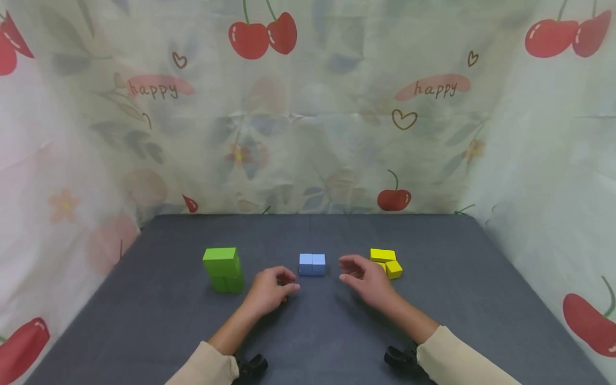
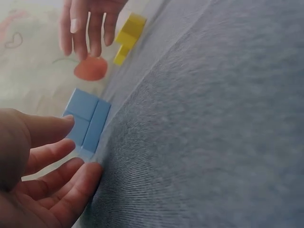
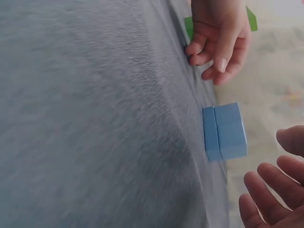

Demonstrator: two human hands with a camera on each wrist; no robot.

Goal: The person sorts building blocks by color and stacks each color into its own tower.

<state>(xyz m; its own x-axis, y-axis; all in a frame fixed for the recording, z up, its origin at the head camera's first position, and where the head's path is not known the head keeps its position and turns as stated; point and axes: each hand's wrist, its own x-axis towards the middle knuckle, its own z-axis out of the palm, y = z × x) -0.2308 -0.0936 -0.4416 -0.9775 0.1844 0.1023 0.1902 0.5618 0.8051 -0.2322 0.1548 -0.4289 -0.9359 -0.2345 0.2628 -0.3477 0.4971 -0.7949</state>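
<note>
A small group of blue blocks (image 1: 312,264) stands in the middle of the table, with seams between the pieces; the left wrist view shows two pieces above a long strip by the cloth. Just left of it is my left hand (image 1: 271,289), fingers loosely bent, holding nothing. On the other side my right hand (image 1: 368,278) hovers with relaxed, parted fingers, also holding nothing. Neither hand touches the blue blocks (image 3: 225,133). Yellow blocks (image 1: 383,254) lie behind the right hand, which partly hides them. Left of the left hand rises a stack of green blocks (image 1: 221,262).
A dark grey cloth (image 1: 313,342) covers the table. Pale curtains (image 1: 308,133) printed with cherries enclose the back and both sides. Black straps with devices (image 1: 252,366) sit at both wrists, beside light sleeves (image 1: 207,366).
</note>
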